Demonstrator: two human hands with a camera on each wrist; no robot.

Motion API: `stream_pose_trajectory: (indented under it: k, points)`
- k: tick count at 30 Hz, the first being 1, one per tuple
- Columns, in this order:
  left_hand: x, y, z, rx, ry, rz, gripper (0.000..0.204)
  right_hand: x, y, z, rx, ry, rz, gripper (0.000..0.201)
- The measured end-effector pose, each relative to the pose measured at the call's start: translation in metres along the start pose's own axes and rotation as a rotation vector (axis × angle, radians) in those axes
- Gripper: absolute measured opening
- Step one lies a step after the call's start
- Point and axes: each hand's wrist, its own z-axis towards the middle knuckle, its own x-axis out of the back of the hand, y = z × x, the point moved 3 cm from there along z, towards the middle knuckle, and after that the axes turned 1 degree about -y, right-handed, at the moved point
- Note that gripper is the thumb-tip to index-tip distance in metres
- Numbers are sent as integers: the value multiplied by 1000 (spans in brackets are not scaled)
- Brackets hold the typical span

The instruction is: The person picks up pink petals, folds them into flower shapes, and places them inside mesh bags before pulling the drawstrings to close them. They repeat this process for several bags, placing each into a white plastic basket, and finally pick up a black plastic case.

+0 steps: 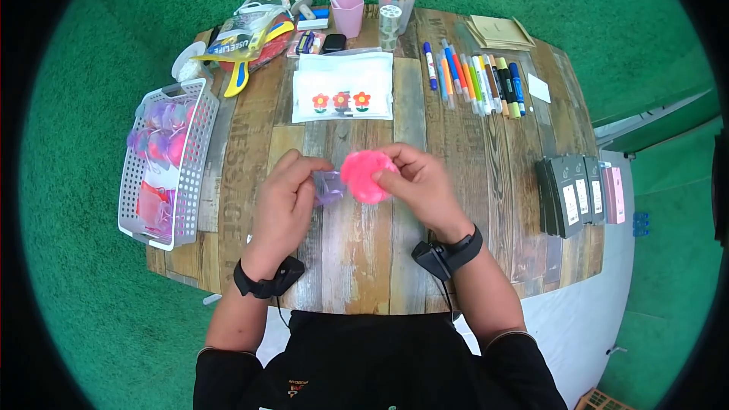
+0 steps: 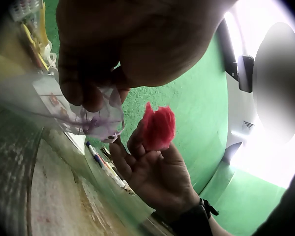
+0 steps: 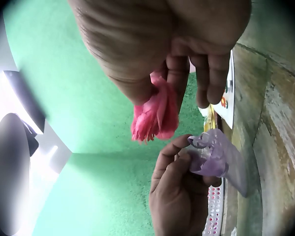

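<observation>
My left hand [image 1: 285,191] holds a small sheer purple pouch [image 1: 329,190] by its edge, fingertips pinching the thin fabric. In the right wrist view the mouth of the pouch [image 3: 209,160] gathers near the thumb and the rest hangs down. My right hand [image 1: 427,191] pinches a soft pink wad [image 1: 363,175] between thumb and fingers. The wad [image 2: 160,128] has a ragged, petal-like edge and is held up in the air beside the pouch. From above, the pink wad looks round and flat, close to the left fingertips.
To the left stands a white basket [image 1: 199,156] with filled purple pouches and red-pink pieces. Ahead lies a flower-printed white bag [image 1: 342,76]. Several markers [image 1: 480,83] lie at the back right, dark boxes [image 1: 558,201] at the right edge. Cups and tools stand along the back.
</observation>
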Motion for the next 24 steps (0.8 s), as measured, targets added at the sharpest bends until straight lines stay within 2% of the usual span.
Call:
stream_pose_trajectory:
  k: [4,7,10,13,15,18,21,24]
  points:
    - [-9,3,1,42,26,-109,29,-9,3,-4,58,-81,-174,27]
    - [-10,0,5,-104,72,6,27,-14,-3,-7,142,-98,-333,27]
    - [-13,-1,3,57,46,-239,25,-14,-10,-8,191,-96,-444,27]
    - [-8,-4,4,-70,14,-44,23,-16,-16,-10,226,-122,-496,27]
    - [-14,-9,4,-56,74,-119,23,-20,-22,-11,276,-122,-569,26]
    - [-16,-14,2,45,75,-249,25,-14,-33,-14,330,85,-732,26]
    - [-18,-18,1,89,59,-317,27,-4,-27,-16,337,112,-468,25]
    - [-19,-16,2,79,39,-320,29,-22,-23,-23,122,-174,-223,26]
